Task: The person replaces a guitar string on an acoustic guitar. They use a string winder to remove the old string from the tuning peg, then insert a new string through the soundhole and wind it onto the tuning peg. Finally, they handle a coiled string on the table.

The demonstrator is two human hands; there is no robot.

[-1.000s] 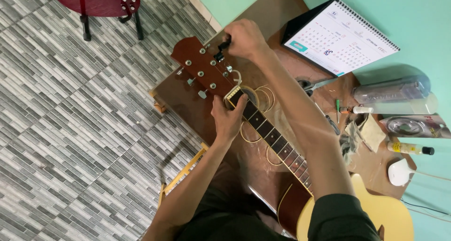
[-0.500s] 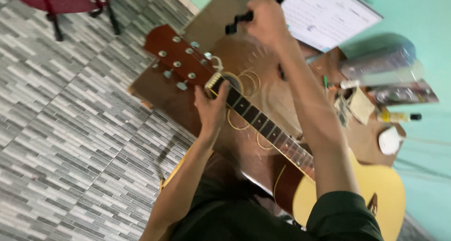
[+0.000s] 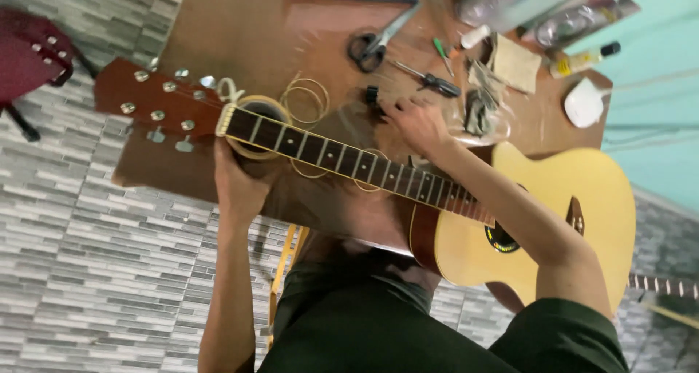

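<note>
The left hand [image 3: 237,180] wraps the guitar neck [image 3: 349,162] from below, just behind the nut; its fingers curl up around the far side and are mostly hidden, so how tightly they close cannot be read, though the palm lies against the neck's underside. The left forearm runs straight up from the lap, bare to the elbow.

The right hand [image 3: 415,122] rests over the tabletop [image 3: 240,31] just beyond the neck, fingers bent and gathered toward a small black winder tool [image 3: 372,96] — the fingertips lie at it or just beside it, and a firm pinch cannot be confirmed through the blur. The right arm crosses over the guitar body [image 3: 575,198], with a dark sleeve at the shoulder.

The acoustic guitar lies flat, face up, across the tabletop and the person's lap: reddish-brown headstock [image 3: 156,104] with 6 tuning posts pointing left, dark fretboard with pale frets, pale yellow body to the right. Loose coiled strings [image 3: 306,96] lie in rings around and under the neck near the nut.

Farther back on the tabletop lie scissors [image 3: 375,42], a screwdriver [image 3: 429,82], a folded cloth [image 3: 513,64], a small bottle [image 3: 582,58] and a white lamp-like object [image 3: 585,102]. A red stool [image 3: 33,60] stands on the grey tiled floor [image 3: 87,271].
</note>
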